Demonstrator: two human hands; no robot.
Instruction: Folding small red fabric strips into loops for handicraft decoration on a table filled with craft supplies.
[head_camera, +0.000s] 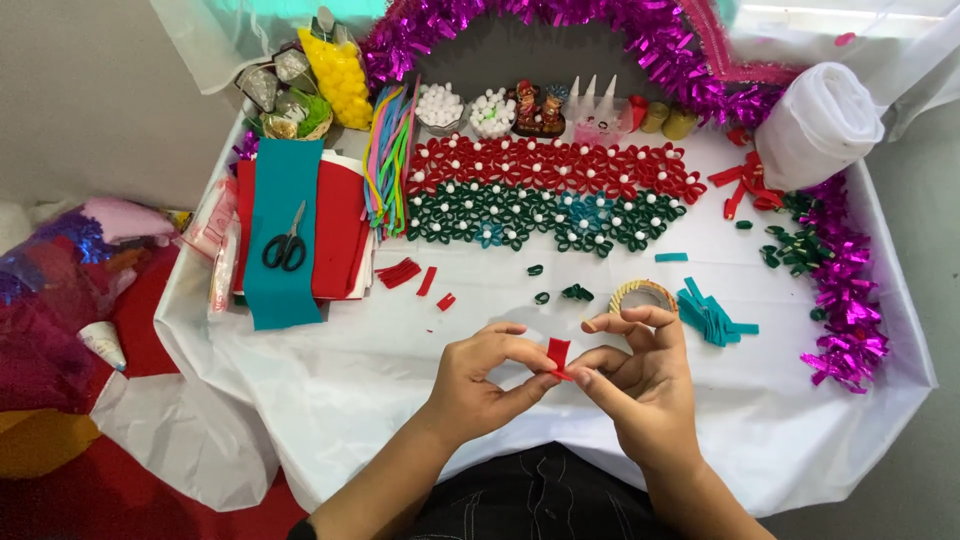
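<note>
My left hand (482, 377) and my right hand (638, 385) meet near the front edge of the white-covered table (380, 340). Both pinch a small folded red felt strip (558, 356) between thumb and fingertips. Just beyond my right hand lies a roll of tape (643, 293), with a pile of teal felt strips (708, 314) beside it. Farther back sits a mat of red felt loop flowers (550, 167) and green and teal loop flowers (540, 213), each with a white bead centre.
Red and teal felt sheets (295, 225) with black scissors (286, 245) lie at the left. Loose red strips (405, 272), pipe cleaners (388, 150), bowls of white balls (440, 105), purple tinsel (845, 290) and a white fabric roll (820, 125) surround the work area.
</note>
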